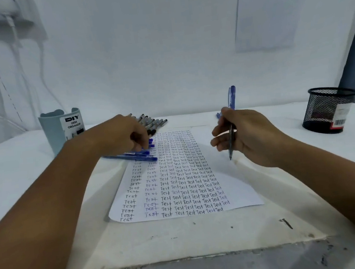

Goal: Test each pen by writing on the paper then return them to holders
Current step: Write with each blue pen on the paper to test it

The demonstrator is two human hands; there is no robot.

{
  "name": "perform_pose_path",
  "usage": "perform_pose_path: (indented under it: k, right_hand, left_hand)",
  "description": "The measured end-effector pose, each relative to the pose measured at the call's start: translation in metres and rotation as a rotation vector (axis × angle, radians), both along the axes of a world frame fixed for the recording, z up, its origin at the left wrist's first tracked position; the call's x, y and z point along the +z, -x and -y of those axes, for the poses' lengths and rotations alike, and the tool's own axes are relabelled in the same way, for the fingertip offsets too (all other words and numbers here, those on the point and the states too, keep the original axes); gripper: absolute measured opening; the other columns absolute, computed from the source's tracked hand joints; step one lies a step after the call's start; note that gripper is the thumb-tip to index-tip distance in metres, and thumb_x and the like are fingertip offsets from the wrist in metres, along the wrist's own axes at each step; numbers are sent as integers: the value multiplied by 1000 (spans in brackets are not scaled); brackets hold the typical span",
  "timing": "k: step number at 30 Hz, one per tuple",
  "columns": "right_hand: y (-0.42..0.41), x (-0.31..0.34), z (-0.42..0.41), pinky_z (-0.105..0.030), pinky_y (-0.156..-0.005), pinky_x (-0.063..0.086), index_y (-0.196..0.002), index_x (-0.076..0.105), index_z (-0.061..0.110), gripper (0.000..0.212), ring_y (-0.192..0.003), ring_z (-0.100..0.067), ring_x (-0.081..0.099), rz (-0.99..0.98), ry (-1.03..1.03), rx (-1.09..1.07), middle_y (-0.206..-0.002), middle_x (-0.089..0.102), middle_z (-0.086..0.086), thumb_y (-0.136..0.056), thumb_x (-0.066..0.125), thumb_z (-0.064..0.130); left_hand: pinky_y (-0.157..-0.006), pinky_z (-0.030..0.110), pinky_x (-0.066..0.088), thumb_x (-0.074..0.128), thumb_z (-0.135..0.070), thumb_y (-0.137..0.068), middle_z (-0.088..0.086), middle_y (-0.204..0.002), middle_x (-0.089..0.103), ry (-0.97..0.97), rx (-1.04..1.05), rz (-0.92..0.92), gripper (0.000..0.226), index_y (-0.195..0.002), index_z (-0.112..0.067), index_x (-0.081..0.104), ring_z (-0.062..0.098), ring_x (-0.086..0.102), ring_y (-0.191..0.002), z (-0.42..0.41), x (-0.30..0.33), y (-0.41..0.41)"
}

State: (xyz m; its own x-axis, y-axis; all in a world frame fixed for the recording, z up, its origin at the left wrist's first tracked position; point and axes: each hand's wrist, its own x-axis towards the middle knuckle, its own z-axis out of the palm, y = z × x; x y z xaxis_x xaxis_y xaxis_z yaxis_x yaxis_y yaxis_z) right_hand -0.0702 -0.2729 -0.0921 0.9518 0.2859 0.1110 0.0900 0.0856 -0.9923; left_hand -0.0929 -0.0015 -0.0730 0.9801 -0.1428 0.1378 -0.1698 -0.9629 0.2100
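Both forearms are reaching over the counter (204,240) toward the paper (239,195), which is lying filled with rows of "Test". Her right hand (250,136) is gripping a blue pen (231,142), tip down just off the sheet's right edge. Curled fingers of the left hand (124,135) are resting on the blue pens (131,157) at the sheet's top-left, with black pens (151,121) behind. A DIY organizer (60,132) is standing left, a mesh holder (328,109) right.

Holders: two, a blue-grey cup (58,132) at 10 o'clock and a black mesh cup (330,108) at 2 o'clock
Paper sheets on table: one (176,177)
Hands: two, left (126,135) and right (248,134)
Pens: one in right hand (231,142); pile at 11 o'clock (149,124), number unclear
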Motion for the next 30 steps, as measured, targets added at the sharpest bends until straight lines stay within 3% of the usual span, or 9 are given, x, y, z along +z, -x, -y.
perform_pose_path:
  k: [4, 10, 20, 24, 28, 30]
  right_hand:
    - [-10, 0, -8, -22, -42, 33, -97, 55, 10, 27, -43, -14, 42, 44, 72, -56, -67, 52, -5, -103, 45, 34]
    - [-26, -1, -16, -20, -39, 23, -90, 55, 11, 30, -40, -13, 28, 93, 73, -144, -53, 36, 2, -103, 42, 33]
    - [-50, 0, -21, -19, -38, 23, -84, 55, 9, 35, -33, -11, 31, 98, 140, -186, -47, 34, 3, -104, 38, 32]
    - [-70, 5, -15, -20, -39, 25, -78, 56, 7, 26, -37, -13, 35, 111, 181, -235, -59, 43, -6, -98, 45, 17]
    - [-98, 13, 3, -24, -46, 35, -65, 52, 4, 24, -48, -20, 55, 230, 531, -360, -54, 61, -6, -89, 46, 3]
    - [-114, 10, 14, -32, -67, 48, -87, 64, -5, 13, -83, -33, 67, 344, 817, -450, -89, 69, -18, -86, 52, 0]
  left_hand:
    - [-66, 12, 39, 69, -6, -82, -17, -73, 70, -30, 10, -78, 27, -77, -33, 69, -6, 61, -72, -6, 2, 1]
    - [-64, 14, 38, 80, -21, -76, -13, -84, 68, -105, 32, -124, 19, -91, -29, 73, 0, 58, -80, -4, -2, -3]
    - [-67, 19, 41, 79, -23, -77, -12, -84, 67, -100, 31, -130, 15, -88, -30, 71, 4, 58, -80, 0, -7, -6]
    - [-72, 23, 44, 68, -19, -87, -12, -88, 65, -83, 5, -73, 12, -90, -30, 65, 5, 58, -82, 1, -8, -7]
    - [-61, 17, 36, 54, -9, -94, -12, -83, 61, 43, 1, 21, 15, -96, -21, 62, -2, 55, -72, 10, -9, -9]
    - [-63, 18, 39, 48, -8, -96, -11, -85, 59, 85, -8, 48, 18, -97, -19, 61, -2, 55, -74, 17, -11, -10]
